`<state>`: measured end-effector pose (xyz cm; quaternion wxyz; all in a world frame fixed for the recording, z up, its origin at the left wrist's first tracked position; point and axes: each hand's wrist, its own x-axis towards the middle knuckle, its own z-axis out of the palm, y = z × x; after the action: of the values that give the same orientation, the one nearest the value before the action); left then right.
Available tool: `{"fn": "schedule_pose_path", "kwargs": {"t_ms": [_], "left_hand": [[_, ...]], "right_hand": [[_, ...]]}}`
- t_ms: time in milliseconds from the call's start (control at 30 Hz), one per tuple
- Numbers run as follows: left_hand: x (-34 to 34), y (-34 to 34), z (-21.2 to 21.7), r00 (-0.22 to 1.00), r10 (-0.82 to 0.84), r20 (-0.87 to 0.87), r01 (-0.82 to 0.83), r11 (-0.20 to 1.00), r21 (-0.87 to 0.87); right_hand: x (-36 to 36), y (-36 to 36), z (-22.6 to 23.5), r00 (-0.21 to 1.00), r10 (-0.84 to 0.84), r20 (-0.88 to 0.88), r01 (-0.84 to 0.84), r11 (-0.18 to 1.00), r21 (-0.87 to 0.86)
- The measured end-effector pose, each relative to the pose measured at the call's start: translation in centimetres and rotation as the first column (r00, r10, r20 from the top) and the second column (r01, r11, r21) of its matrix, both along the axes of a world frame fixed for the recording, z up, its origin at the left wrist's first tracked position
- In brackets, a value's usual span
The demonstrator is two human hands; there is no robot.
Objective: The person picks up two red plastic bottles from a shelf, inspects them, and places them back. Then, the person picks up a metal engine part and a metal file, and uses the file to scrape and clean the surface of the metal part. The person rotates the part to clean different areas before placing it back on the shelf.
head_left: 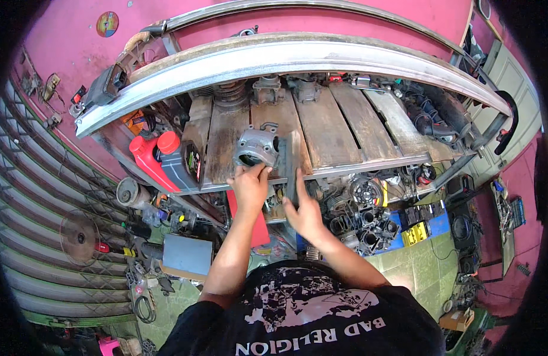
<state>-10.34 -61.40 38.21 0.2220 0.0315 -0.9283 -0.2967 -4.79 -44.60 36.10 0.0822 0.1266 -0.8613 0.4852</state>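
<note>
A grey cast-metal engine part [257, 144], like a cylinder head with a round opening toward me, sits on the wooden bench top [328, 132]. My left hand [251, 185] is closed on its near edge, fingertips at the opening. My right hand [305, 215] holds a dark, narrow flat bar [292, 161] with a pale brown far end. The thumb lies along one side of the bar and the index finger stretches along the other. The bar stands right beside the casting's right side; whether they touch is hard to tell.
Red and dark oil bottles [182, 161] stand at the bench's left end. More engine castings [268, 90] line the back, under a white metal rail [286, 57]. Carburettor-like parts [369, 228] crowd a lower level at right. A grey box [187, 255] is below left.
</note>
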Motion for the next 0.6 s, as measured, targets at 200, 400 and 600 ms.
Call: {"fn": "schedule_pose_path", "kwargs": {"t_ms": [200,400,600], "left_hand": [[-0.6,-4.0,1.6,0.87,0.022,-0.493,-0.029,1.0,-0.007],[-4.9,-7.2,-1.9,0.987,-0.102,-0.127,0.115,0.988,0.101],[-0.8,-3.0,1.0,0.999,-0.019,-0.049,0.012,0.991,-0.134]], "right_hand": [[-1.4,0.1,1.3,0.996,-0.052,0.069,0.046,0.995,0.085],[5.1,-2.6,-0.8,0.964,0.107,0.244,-0.107,0.994,-0.014],[-4.7,0.7,-0.6,0.998,0.013,0.054,-0.001,0.975,-0.22]]}}
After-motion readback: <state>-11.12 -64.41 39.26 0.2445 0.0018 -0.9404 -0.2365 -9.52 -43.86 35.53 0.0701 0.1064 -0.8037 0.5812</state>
